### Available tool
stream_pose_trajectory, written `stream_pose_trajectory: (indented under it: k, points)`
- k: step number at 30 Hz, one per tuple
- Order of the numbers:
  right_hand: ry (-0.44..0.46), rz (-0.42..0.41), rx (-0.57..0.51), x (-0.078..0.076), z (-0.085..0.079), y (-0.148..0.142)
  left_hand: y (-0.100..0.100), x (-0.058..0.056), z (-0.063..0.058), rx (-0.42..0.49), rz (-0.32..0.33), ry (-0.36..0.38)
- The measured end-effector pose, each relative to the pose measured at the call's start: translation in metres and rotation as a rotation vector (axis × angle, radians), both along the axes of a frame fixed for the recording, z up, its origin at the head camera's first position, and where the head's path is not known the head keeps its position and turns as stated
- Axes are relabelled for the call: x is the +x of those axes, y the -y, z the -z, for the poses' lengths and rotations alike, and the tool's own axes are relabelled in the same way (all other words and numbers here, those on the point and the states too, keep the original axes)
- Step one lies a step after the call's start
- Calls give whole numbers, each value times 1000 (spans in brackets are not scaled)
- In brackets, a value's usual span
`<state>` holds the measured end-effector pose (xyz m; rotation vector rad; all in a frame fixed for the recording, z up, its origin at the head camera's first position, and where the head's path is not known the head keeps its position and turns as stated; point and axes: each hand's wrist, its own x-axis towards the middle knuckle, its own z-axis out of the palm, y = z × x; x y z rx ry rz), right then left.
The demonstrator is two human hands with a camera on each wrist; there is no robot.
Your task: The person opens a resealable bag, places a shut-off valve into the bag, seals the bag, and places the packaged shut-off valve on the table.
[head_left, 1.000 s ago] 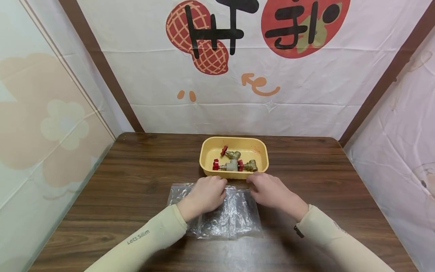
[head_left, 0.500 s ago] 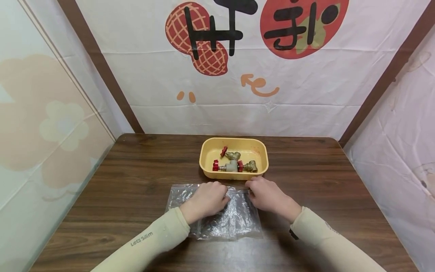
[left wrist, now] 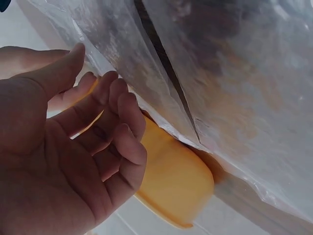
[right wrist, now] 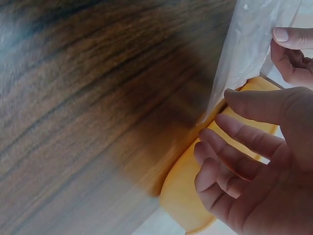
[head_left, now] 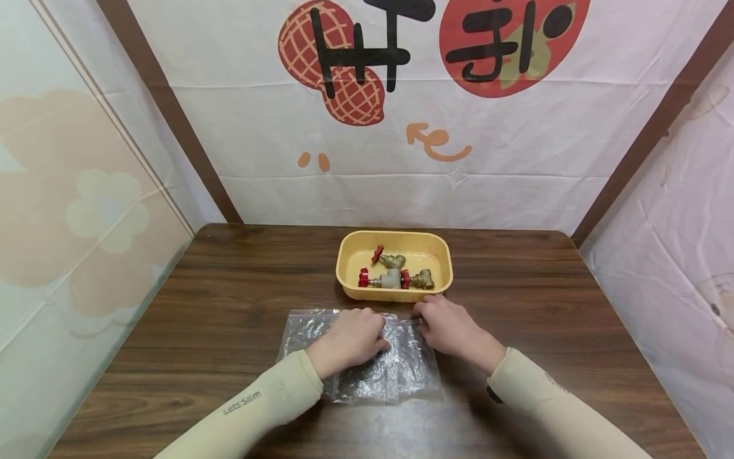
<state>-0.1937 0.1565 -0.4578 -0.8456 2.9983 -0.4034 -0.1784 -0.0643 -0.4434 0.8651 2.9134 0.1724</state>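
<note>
One yellow plastic tray (head_left: 395, 296) by the tabletop's (head_left: 201, 319) far edge: three red-wheeled valves (head_left: 393, 261), two brass-coloured, one grey.
Left hand (head_left: 351, 338) and right hand (head_left: 452, 326) curl at clear plastic bagging (head_left: 410, 370) nearer the front edge; grip unclear.

A white printed wall (head_left: 516, 153) with brown strips (head_left: 172, 111) backs a wood-grain table (head_left: 545, 287).

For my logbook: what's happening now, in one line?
left hand: over clear plastic | right hand: at its edge | yellow tub: three valves
</note>
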Motion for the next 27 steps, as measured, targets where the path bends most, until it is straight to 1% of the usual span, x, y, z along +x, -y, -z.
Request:
stream_pose_trajectory:
  k: [7, 16, 19, 27]
  points:
    - [-3, -10, -3, 1, 4, 2, -1, 0, 0, 4, 4, -1]
    - [-36, -15, -1, -1, 5, 2, -1, -3, 2, 13, -2, 1]
    - [-41, -12, -1, -2, 6, 2, -1, -3, 2, 16, -3, 7]
    - [-26, -12, -3, -2, 6, 3, -1, -4, -1, 25, 10, -11]
